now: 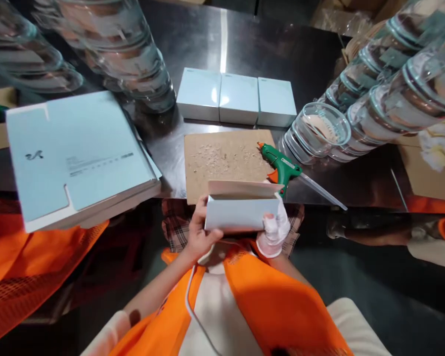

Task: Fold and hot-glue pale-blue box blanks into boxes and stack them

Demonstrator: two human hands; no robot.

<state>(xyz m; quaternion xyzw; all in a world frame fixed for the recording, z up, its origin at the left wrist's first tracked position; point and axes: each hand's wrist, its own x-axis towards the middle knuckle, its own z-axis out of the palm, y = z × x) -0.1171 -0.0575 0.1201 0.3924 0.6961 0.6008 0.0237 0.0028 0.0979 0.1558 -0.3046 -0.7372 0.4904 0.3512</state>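
Between my two hands is a pale blue carton [241,213], held in front of my chest at the table's near edge. Its long flap stands up on the far side, showing brown board. My bare left hand [202,230] grips the carton's left end, thumb along the near side. On the right end, my right hand [274,227], in a white glove, is closed around the corner. Just beyond the carton a green glue gun [284,165] with an orange tip and trigger lies on a piece of brown cardboard [226,160] marked with dried glue.
Three pale blue boxes [238,99] sit in a row farther back. A stack of flat blue cartons [81,158] is at left. Stacked clear containers [129,54] rise at back left, with more clear containers [317,131] at right. Other people in orange vests are on both sides.
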